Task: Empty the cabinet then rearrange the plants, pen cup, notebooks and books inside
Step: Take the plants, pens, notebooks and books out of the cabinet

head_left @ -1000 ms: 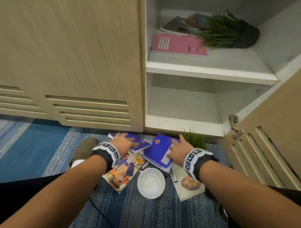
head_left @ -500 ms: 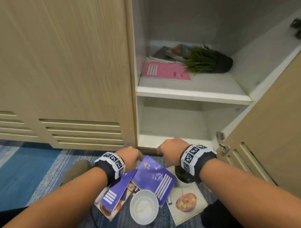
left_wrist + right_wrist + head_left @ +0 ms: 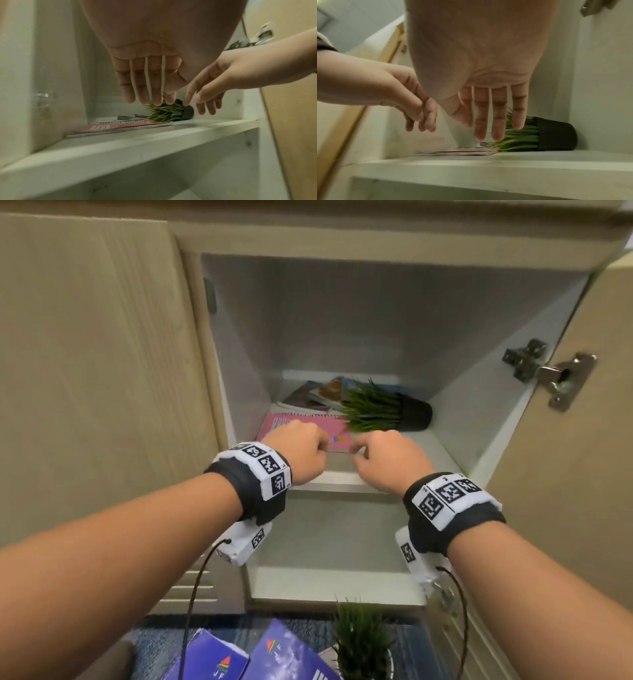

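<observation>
A pink spiral notebook (image 3: 274, 422) lies flat at the left of the cabinet's middle shelf (image 3: 414, 448). Right of it a green plant (image 3: 373, 407) in a black pot (image 3: 416, 415) lies tipped on its side, leaves pointing left. Some books (image 3: 318, 395) lie behind them against the back wall. My left hand (image 3: 301, 450) hovers over the notebook's near edge and holds nothing. My right hand (image 3: 383, 457) hovers beside it, in front of the plant, also empty. In the wrist views the left hand's fingers (image 3: 149, 83) and the right hand's fingers (image 3: 489, 111) hang straight, above the notebook (image 3: 467, 152) and plant (image 3: 522, 140).
The cabinet door (image 3: 582, 474) stands open at the right, its metal hinge (image 3: 555, 374) jutting inward. On the blue rug below lie two purple notebooks (image 3: 219, 659) (image 3: 291, 655) and a second green plant (image 3: 359, 635). A shut cabinet door (image 3: 96, 371) is to the left.
Both hands have let go of the purple notebooks on the floor and risen to the middle shelf. My view has tilted up with them.
</observation>
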